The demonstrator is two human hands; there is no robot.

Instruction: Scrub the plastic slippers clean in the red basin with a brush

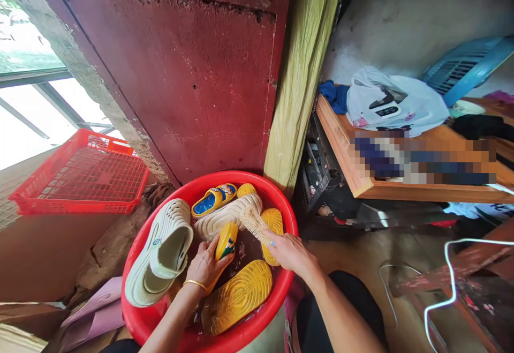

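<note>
Inside a red basin [289, 288], my left hand [205, 263] grips a small yellow slipper [227, 241] with a coloured cartoon on its strap. My right hand [291, 254] is closed around the handle of a scrubbing brush [254, 223], its pale bristles showing over the basin. A pale green clog [171, 235] leans on the left wall of the basin. Behind my hands lies a whitish clog [227, 215], sole or side outward. A yellow slipper with blue lining [214, 200] rests at the back. Yellow soles [241, 297] show at the front and right, among dark water.
A red plastic crate [96, 173] stands at the left, with purple slippers [96, 310] below it. A maroon door [193, 85] rises behind the basin. On the right are a wooden table [441, 192] with a plastic bag [395, 101], and a white cable [453, 272].
</note>
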